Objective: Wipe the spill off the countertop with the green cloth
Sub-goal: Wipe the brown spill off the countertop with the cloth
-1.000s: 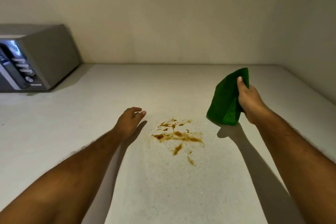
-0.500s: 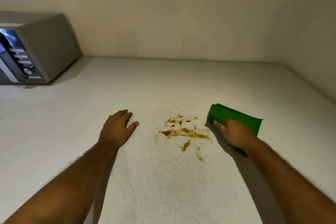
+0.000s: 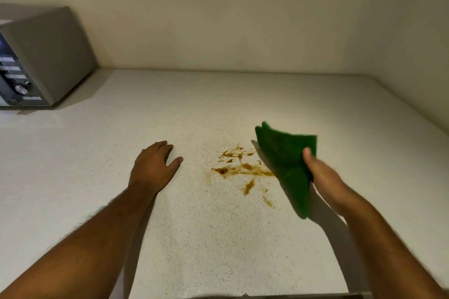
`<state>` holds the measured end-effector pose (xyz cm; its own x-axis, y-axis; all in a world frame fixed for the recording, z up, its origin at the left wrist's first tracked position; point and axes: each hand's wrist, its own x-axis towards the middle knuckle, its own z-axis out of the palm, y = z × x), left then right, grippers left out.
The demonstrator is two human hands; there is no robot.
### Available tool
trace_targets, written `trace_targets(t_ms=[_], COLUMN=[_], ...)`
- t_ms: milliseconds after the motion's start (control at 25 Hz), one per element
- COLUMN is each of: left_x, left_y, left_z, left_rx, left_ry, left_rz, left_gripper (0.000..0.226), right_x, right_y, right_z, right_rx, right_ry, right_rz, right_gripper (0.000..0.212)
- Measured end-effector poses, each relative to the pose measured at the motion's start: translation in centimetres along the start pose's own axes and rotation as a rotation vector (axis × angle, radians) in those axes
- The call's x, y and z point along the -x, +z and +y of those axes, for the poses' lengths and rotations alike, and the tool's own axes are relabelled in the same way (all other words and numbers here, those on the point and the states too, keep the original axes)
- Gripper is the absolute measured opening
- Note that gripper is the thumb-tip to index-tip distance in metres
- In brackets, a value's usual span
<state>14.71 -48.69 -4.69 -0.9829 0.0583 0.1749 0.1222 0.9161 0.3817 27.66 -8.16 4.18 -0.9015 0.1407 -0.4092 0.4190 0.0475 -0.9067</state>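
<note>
A brown spill streaks the speckled white countertop near the middle. My right hand grips the folded green cloth at the spill's right edge, thumb on top; the cloth is tilted up and its lower part covers the spill's right end. My left hand rests flat on the countertop to the left of the spill, fingers apart, holding nothing.
A grey microwave stands at the back left against the wall. Walls close off the back and the right side. The counter's front edge runs along the bottom of the view.
My right hand turned from pressing the cloth flat beside the spill to lifting it tilted, and the cloth now overlaps the spill's right end. My left hand stayed flat.
</note>
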Motion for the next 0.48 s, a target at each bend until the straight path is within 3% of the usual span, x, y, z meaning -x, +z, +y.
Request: trace_targets(t_ms=[80,120,240,320,480], left_x=[0.1,0.1,0.0,0.1,-0.2], left_y=[0.0,0.1,0.1,0.2,-0.4], left_z=[0.0,0.1,-0.1,0.0,-0.2], left_rx=[0.006,0.009,0.016,0.018,0.064], left_ry=[-0.001,0.001,-0.004,-0.013,-0.020], left_rz=[0.001,0.006,0.010,-0.002,-0.044], left_gripper=[0.068,0.068,0.066,0.067,0.063], right_x=[1.4,1.8,1.3,0.2,-1.2], right_y=[0.5,0.5,1.1,2.4,7.2], right_z=[2.9,4.0,4.7,4.0,4.5], right_rx=[0.218,0.320,0.477,0.740,1.288], right_ry=[0.039,-0.010,-0.460,-0.591,-0.378], right_rz=[-0.175,-0.170,-0.004,0.115,0.043], right_gripper=[0.073,0.074,0.071,0.071,0.075])
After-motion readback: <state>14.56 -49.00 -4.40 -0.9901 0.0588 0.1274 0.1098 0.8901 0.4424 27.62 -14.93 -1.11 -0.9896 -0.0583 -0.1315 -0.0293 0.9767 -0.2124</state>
